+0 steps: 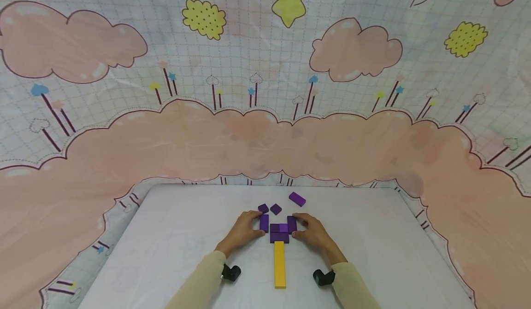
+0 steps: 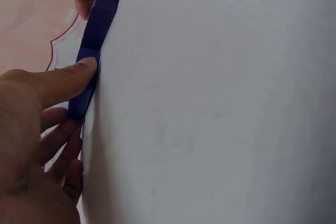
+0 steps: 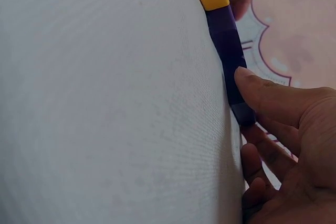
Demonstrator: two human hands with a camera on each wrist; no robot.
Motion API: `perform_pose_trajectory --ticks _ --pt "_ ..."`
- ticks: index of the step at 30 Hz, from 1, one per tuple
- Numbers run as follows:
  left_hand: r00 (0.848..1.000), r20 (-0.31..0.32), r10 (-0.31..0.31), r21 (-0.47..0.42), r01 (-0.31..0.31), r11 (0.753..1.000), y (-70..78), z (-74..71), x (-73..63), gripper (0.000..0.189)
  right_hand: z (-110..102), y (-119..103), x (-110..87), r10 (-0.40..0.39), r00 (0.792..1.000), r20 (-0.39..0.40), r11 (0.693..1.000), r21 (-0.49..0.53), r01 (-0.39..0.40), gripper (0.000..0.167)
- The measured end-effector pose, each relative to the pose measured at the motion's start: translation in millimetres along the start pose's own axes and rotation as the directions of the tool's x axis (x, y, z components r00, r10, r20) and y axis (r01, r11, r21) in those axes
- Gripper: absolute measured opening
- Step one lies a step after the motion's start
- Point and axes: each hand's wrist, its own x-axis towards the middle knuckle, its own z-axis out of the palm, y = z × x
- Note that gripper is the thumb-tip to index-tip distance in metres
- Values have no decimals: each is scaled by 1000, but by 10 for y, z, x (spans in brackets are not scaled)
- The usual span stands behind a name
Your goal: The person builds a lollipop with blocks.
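Observation:
Thumb and fingers of my left hand (image 1: 242, 231) pinch a purple block (image 1: 264, 223) by its near and far ends. On the other side, my right hand (image 1: 314, 233) grips a second purple block (image 1: 292, 224) the same way. Between them lie a small dark purple block and a brighter purple cube (image 1: 284, 228), side by side against a purple crosswise block (image 1: 280, 237). A long yellow block (image 1: 280, 265) runs from that crosswise block toward me. In the left wrist view, my thumb presses on the end of the held purple block (image 2: 83, 98).
Beyond the hands lie two small dark purple blocks, one near the left fingertips and one (image 1: 275, 209) to its right. Another purple block (image 1: 297, 199) lies farther back, turned at an angle. All rest on a white table (image 1: 166, 235) before a patterned cloth (image 1: 265, 143).

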Motion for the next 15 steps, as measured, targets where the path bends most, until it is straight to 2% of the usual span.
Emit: perform_pose_trajectory --ticks 15 --pt "1000 -21 11 5 -11 1000 -17 41 -17 64 0 3 2 -13 1000 -1 1000 -17 13 57"
